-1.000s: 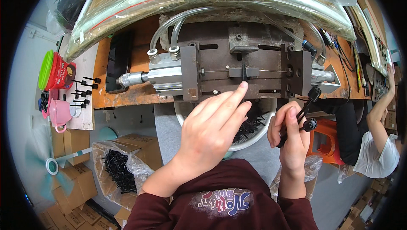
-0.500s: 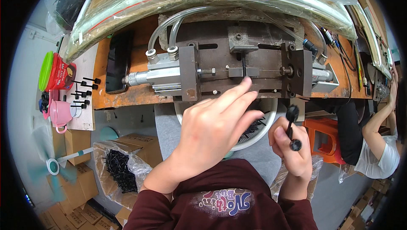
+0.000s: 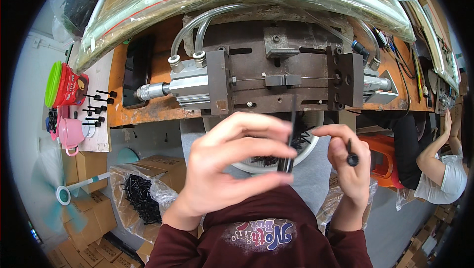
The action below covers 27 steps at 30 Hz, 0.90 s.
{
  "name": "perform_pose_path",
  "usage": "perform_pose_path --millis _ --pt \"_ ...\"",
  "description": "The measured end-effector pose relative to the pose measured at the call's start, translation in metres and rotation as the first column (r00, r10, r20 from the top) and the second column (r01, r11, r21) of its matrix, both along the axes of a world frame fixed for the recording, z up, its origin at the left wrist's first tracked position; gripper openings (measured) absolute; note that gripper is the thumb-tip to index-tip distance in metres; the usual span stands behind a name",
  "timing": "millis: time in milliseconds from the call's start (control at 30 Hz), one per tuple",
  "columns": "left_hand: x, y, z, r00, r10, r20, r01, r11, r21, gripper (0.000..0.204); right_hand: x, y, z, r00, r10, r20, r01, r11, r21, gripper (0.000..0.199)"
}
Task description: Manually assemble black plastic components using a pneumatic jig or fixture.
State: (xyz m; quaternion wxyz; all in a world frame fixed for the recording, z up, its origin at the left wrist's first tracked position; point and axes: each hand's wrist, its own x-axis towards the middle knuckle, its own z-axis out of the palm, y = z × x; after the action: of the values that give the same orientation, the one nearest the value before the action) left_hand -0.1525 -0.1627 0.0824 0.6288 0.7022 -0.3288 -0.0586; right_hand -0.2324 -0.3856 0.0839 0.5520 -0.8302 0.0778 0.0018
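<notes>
My left hand (image 3: pixel 232 157) has its thumb and fingertips closed on a thin black rod with a thicker black end (image 3: pixel 285 164), held upright and smeared by motion. My right hand (image 3: pixel 349 169) is curled around another black part with a round cap (image 3: pixel 352 160); its index finger points toward the left hand. Beyond both hands lies a dark metal fixture (image 3: pixel 254 101), and its small centre block (image 3: pixel 282 80) has no rod in it. A white round tub (image 3: pixel 316 147) with black rods inside sits below the hands, partly hidden.
Air cylinders (image 3: pixel 190 89) flank the fixture, with clear hoses (image 3: pixel 192 26) above. A phone-like black slab (image 3: pixel 137 73) lies on the wooden bench. At left stand a pink cup (image 3: pixel 70 133), a bag of black rods (image 3: pixel 140 196) and a fan (image 3: pixel 63 195). A co-worker's arm (image 3: pixel 434 157) is at right.
The black rod that stood in the fixture's centre is out, and my left hand has drawn back toward me with a rod. My right hand has turned its black part and come slightly higher.
</notes>
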Motion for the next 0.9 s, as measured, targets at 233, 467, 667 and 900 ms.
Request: perform_pose_path --millis 233,467,667,900 --pt "0.002 -0.028 -0.034 0.799 0.092 0.594 -0.363 0.862 0.354 0.027 0.0 0.011 -0.016 0.978 -0.049 0.203 0.005 0.977 0.213 0.06" --pt "0.011 -0.032 -0.023 0.795 0.079 0.601 -0.4 0.814 0.422 0.026 -0.005 0.015 -0.013 0.987 -0.147 0.062 0.13 0.966 0.225 0.064" --pt "0.01 -0.029 -0.017 0.837 0.028 0.547 -0.315 0.841 0.44 0.033 -0.005 0.015 -0.023 0.984 -0.177 0.006 0.159 0.896 0.416 0.057" --pt "-0.018 -0.023 -0.018 0.878 -0.161 0.451 0.059 0.971 0.231 0.035 0.008 0.029 -0.027 0.99 -0.142 -0.008 0.124 0.834 0.538 0.052"
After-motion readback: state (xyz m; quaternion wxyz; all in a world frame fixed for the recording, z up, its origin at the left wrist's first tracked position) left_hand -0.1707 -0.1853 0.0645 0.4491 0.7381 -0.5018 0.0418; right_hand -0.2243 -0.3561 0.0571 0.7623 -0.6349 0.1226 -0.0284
